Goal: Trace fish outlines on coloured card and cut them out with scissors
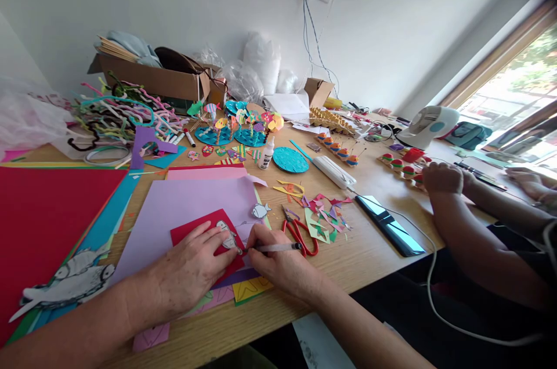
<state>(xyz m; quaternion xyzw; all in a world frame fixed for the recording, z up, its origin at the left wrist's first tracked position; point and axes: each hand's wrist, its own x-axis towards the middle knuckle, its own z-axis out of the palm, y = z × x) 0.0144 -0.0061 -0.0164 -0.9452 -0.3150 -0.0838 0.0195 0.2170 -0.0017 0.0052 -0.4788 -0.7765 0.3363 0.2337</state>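
My left hand (194,267) lies flat on a small red card (204,230), its fingers pressing a little paper fish cut-out (228,239) onto it. My right hand (281,263) is closed round a thin pen (278,248) whose tip meets the cut-out's edge. The red card rests on a lilac sheet (191,206). Another small fish cut-out (260,211) lies just beyond the card. Red-handled scissors (298,232) sit beside my right hand.
Large red and blue sheets (47,212) with fish cut-outs (65,282) lie left. Paper scraps (322,212), a glue bottle (266,154), teal discs (290,159), pipe cleaners (117,114), boxes (152,76) and a phone (389,225) crowd the table. Another person's arms (461,212) rest at the right.
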